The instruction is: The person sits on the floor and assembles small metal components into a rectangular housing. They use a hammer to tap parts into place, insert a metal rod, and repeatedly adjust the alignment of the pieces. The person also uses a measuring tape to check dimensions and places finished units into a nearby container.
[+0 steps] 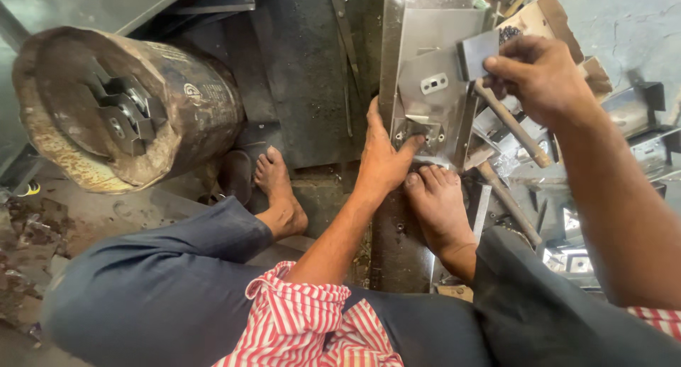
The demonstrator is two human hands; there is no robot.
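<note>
My left hand (383, 154) presses down on a small bent metal bracket (418, 129) that rests on a long steel bar (397, 218), fingers spread around it. Behind the bracket a folded sheet-metal piece (433, 62) with a slotted tab stands up. My right hand (543, 73) is raised above it and grips a hammer (477, 55) by its wooden handle, the steel head over the sheet. My right bare foot (440, 211) rests on the bar just below the left hand.
A rusty metal drum (170, 97) lies on its side at the left with several small brackets on its end. My left foot (280, 193) is beside it. A second wooden-handled tool (507, 200) and a heap of shiny metal parts (567, 225) lie at the right, with a cardboard box (546, 19) behind.
</note>
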